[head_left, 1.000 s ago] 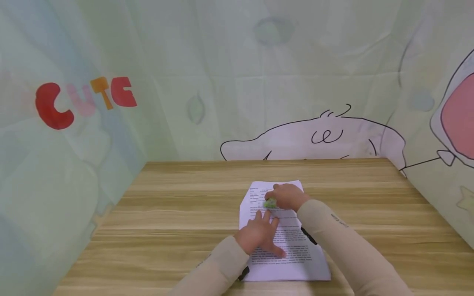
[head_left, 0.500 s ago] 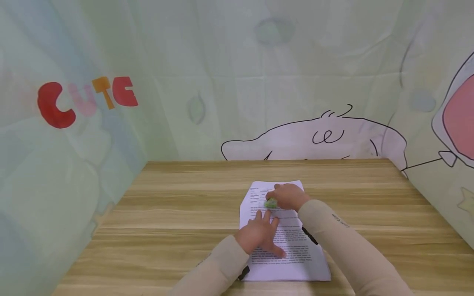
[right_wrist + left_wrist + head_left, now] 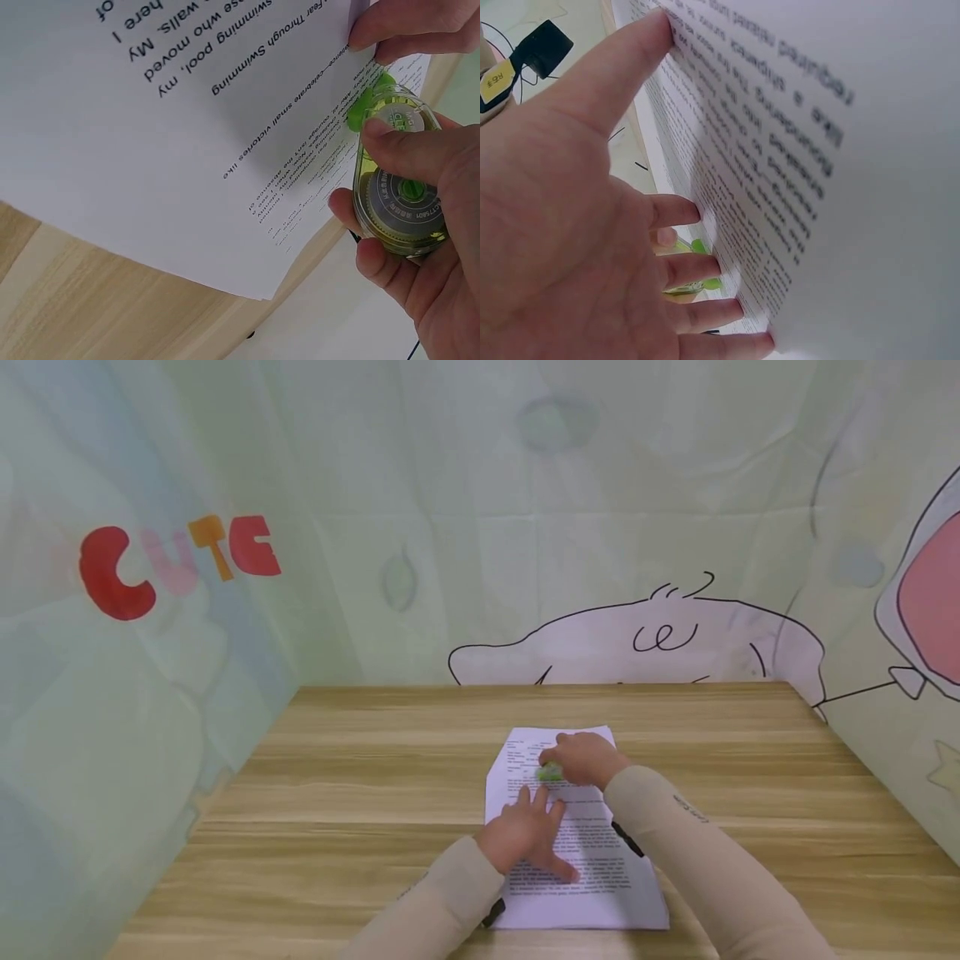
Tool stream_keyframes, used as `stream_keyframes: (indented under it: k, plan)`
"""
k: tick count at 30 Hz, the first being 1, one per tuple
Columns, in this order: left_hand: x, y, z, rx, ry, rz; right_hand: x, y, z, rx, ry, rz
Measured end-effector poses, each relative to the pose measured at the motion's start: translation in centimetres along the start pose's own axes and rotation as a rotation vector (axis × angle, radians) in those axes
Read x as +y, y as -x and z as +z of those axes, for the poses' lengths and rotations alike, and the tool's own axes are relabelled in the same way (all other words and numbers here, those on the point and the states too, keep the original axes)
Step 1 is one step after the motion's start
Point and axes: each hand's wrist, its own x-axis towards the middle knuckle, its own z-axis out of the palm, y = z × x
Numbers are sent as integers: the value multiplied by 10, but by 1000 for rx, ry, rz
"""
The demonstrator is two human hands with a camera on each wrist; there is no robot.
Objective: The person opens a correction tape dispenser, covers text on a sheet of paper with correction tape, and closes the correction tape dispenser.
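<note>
A stack of printed paper (image 3: 577, 912) lies on the wooden table. My left hand (image 3: 525, 837) rests on it, fingers spread and fingertips touching the text, as the left wrist view also shows. Farther up the page, my right hand (image 3: 587, 758) grips a correction tape (image 3: 409, 217) between thumb and fingers. This dispenser has a clear case, a grey disc inside and a green cap (image 3: 360, 110) beside its front end, near the printed lines. Its tip is too hard to see to tell whether it touches the paper. The left fingertips are close to the dispenser.
The wooden table (image 3: 360, 810) extends on both sides of the paper. Behind it hangs a printed cloth (image 3: 450, 527) with cartoon shapes and coloured letters. Black straps (image 3: 627, 838) show at the wrists.
The head view has shifted very slightly. My right hand and the correction tape have moved a tiny bit to the right; the left hand stays in place on the paper.
</note>
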Motion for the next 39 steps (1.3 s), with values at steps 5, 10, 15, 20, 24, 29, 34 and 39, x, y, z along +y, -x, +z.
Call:
stream_keyframes:
  k: [5,10,15,20,24,29,34,39]
  plan:
    - [0,0,0,-8,11,-1,0,0,0,-13,-4,8]
    - [0,0,0,-13,15,-4,1,1,0,-7,-2,0]
    - [1,0,-1,-13,7,-3,4,1,1,-3,-8,2]
    - [2,0,0,-10,9,-11,6,3,2,-7,-38,7]
    - [1,-1,0,-4,9,-16,8,4,3,15,-20,-5]
    - [1,0,0,-11,-1,-15,10,4,4,32,-9,-17]
    - [2,-1,0,-29,-19,-17,11,4,6,24,-11,-17]
    - [1,-2,0,-28,-23,-22,14,6,6,24,1,-9]
